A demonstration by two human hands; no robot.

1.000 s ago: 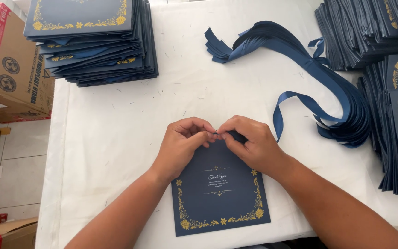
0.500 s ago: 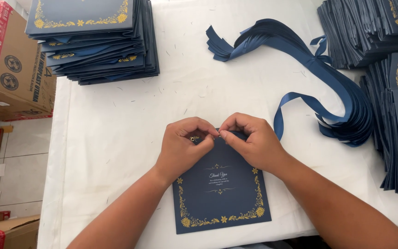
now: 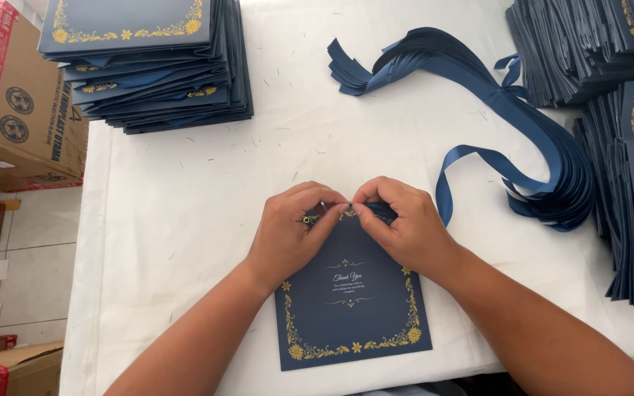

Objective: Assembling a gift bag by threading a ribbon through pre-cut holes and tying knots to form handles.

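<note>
- Navy card (image 3: 350,308) with gold floral border: laid flat on the white-covered counter (image 3: 185,220), near its front edge.
- Left hand (image 3: 288,231) and right hand (image 3: 401,224): fingertips pinched together at the card's top edge.
- Blue ribbons (image 3: 522,139): bundled at upper right.
- Card stacks: one at upper left (image 3: 148,66), more at right (image 3: 625,147).
- Cardboard box (image 3: 16,103): beside the counter, left.

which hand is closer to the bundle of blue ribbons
Right. The right hand pinches the top edge of the navy card, just beside the ribbon bundle's nearest loop. The left hand is on the card's far side, further from the ribbons.
</note>
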